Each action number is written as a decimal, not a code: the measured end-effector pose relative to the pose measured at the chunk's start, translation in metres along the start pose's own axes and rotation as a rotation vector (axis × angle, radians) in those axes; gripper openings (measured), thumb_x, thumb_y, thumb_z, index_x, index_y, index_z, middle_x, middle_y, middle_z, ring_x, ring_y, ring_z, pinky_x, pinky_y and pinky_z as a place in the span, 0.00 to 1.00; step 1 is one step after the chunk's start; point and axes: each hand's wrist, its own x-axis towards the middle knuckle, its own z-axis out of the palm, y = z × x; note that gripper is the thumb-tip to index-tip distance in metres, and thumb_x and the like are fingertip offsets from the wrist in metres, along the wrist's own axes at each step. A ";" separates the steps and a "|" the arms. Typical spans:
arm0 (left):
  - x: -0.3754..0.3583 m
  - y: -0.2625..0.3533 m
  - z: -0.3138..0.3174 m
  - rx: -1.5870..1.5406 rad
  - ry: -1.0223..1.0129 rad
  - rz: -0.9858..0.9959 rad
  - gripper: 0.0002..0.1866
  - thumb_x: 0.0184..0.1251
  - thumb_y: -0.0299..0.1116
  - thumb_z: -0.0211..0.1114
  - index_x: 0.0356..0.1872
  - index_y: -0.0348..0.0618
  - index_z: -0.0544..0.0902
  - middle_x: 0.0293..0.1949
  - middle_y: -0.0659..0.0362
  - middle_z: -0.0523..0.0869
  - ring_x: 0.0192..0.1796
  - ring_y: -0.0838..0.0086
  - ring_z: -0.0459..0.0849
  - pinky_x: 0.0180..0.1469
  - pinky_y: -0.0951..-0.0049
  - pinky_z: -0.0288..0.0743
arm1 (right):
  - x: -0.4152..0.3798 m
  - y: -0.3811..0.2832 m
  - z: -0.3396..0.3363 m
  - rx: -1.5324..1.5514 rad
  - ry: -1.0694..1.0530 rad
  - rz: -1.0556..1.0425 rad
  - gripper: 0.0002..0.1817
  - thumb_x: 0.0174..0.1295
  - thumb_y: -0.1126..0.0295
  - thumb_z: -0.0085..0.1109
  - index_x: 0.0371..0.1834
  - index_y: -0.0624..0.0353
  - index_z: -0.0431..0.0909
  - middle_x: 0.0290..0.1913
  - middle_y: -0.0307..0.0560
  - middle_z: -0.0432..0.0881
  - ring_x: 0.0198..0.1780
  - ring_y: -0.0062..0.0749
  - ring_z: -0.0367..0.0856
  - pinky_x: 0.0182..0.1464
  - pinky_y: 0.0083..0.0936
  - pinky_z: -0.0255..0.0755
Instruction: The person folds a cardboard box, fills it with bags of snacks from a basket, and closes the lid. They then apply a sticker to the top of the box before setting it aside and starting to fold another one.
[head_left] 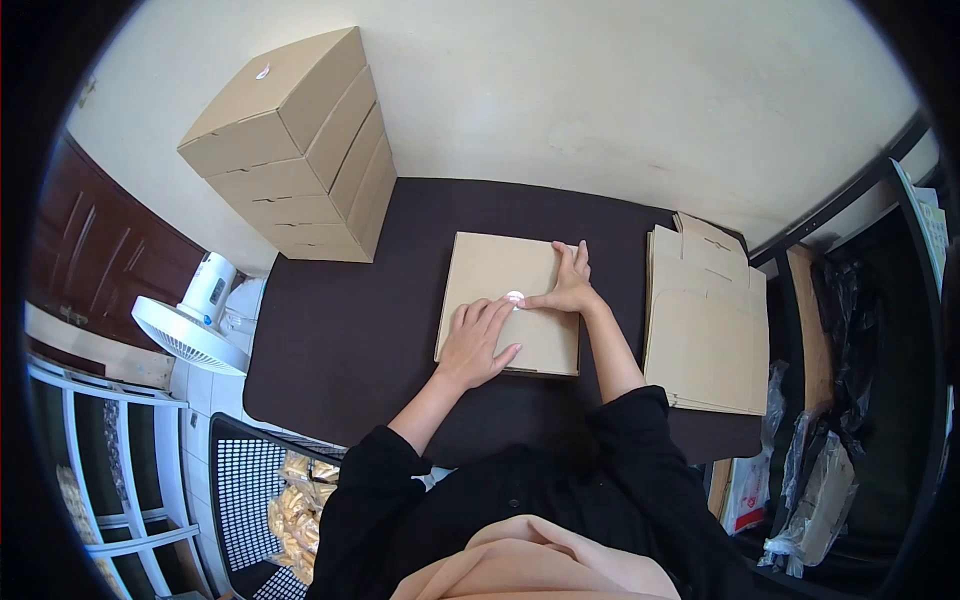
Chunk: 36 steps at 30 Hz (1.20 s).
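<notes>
**A:** Where is the box being worked on?

**B:** The closed cardboard box (505,300) lies flat on the dark table (340,330), near its middle, right in front of the person. A small round white sticker (515,297) sits on its top, about at the middle of the lid.

**A:** And the hands?

**B:** The left hand (478,345) lies flat on the lid with the fingers spread wide, holding nothing, its fingertips just beside the sticker. The right hand (570,285) is also open and flat, pressing on the lid near the box's right edge; its thumb reaches towards the sticker. Whether the thumb touches it, I cannot tell.

**A:** What else is on the table?

**B:** To the right, a pile of flat unfolded cartons (705,330), just beside the box but apart from it. At the far left corner, a stack of closed boxes (290,150), well apart from the hands.

**A:** Off the table?

**B:** A white fan (195,320) at the left, and a black mesh basket (250,480) below it holding yellowish packets.
</notes>
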 end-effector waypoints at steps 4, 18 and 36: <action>-0.001 0.000 0.002 0.044 0.005 0.017 0.29 0.56 0.44 0.59 0.58 0.41 0.68 0.59 0.55 0.66 0.59 0.61 0.62 0.60 0.61 0.53 | 0.001 -0.003 0.005 0.111 0.077 0.022 0.70 0.16 0.39 0.75 0.68 0.46 0.45 0.70 0.64 0.30 0.71 0.57 0.36 0.66 0.54 0.46; -0.002 -0.004 0.007 0.042 0.031 0.041 0.28 0.55 0.45 0.59 0.56 0.41 0.70 0.55 0.58 0.70 0.55 0.62 0.64 0.60 0.61 0.56 | -0.013 -0.023 0.008 -0.146 0.203 0.133 0.67 0.18 0.35 0.72 0.68 0.44 0.48 0.70 0.62 0.39 0.71 0.52 0.42 0.67 0.51 0.43; -0.104 0.001 0.034 -0.615 0.347 -0.602 0.33 0.63 0.40 0.53 0.65 0.35 0.54 0.63 0.44 0.61 0.65 0.54 0.58 0.66 0.60 0.48 | -0.129 0.054 0.070 0.743 0.214 -0.102 0.32 0.62 0.62 0.48 0.66 0.66 0.53 0.62 0.59 0.66 0.64 0.40 0.64 0.63 0.28 0.55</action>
